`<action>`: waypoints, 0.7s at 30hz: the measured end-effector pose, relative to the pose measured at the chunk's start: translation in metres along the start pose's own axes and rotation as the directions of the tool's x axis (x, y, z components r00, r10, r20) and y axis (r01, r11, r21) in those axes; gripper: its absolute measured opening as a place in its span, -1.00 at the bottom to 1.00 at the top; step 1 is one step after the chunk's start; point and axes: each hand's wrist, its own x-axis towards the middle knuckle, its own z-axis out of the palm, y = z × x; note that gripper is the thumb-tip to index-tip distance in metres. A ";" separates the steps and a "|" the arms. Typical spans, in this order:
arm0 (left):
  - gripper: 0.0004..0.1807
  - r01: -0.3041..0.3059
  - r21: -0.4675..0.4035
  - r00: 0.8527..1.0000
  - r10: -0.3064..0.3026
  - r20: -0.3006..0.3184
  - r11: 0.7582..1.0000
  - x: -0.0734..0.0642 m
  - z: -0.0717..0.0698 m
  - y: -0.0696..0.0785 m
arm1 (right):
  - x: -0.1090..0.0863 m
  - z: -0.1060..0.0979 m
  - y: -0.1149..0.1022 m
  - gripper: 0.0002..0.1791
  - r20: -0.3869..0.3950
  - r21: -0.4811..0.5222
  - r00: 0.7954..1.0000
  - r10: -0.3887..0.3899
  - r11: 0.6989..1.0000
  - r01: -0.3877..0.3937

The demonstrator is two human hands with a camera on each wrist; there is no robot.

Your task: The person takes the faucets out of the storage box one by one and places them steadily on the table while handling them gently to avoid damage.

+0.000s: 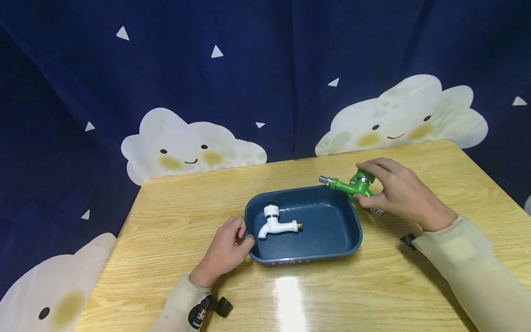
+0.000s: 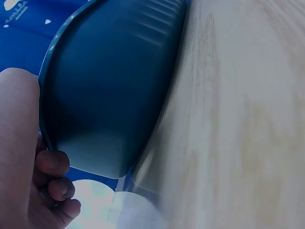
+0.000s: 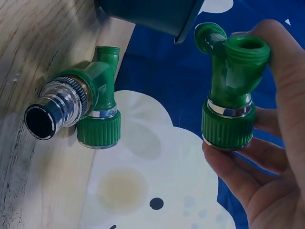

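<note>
Head view: no legible brand or label on the taps or the bin [image 1: 323, 230]. Left wrist view: small pale marks resembling lettering on the blue curtain [image 2: 28, 40], upper left corner; unreadable.

View comparison. Right wrist view separates two green items: a held green tap [image 3: 232, 83], with a ribbed knob, a silver band and a hollow threaded end, and a second green tap [image 3: 101, 90], set against the tabletop [image 1: 186, 198], with a metal nozzle [image 3: 74, 102] facing the camera. Head view overlaps the two under the fingers. White tap [image 1: 274, 227] visible in head view only; it lies on the bin floor, left half, knob toward the curtain, brass-coloured end pointing right. Left wrist view gives the bin's ribbed outer wall, not its contents.

Hands. Right hand [image 1: 392, 186]: thumb and fingers closed around the held green tap, gap no wider than the tap body. Tap sits just left of the palm, near the bin's far right corner; it overlaps the rim in head view, contact cannot be told. Second green tap lies near this hand, apart from its fingers in the right wrist view. Left hand [image 1: 224, 249]: fingers curled, thumb near them, gripping the bin's left rim; the white tap is just beyond, untouched.
</note>
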 end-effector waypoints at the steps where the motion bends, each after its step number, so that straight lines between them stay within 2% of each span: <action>1: -0.72 0.001 -0.001 1.000 -0.001 -0.001 1.000 0.000 0.000 0.000 | 0.000 0.000 0.000 -0.22 0.002 -0.002 1.000 0.005 1.000 -0.005; 21: -0.72 -0.004 0.006 1.000 0.004 -0.007 1.000 -0.001 0.001 -0.001 | -0.001 0.000 0.001 -0.23 0.009 -0.014 0.999 0.043 0.999 -0.043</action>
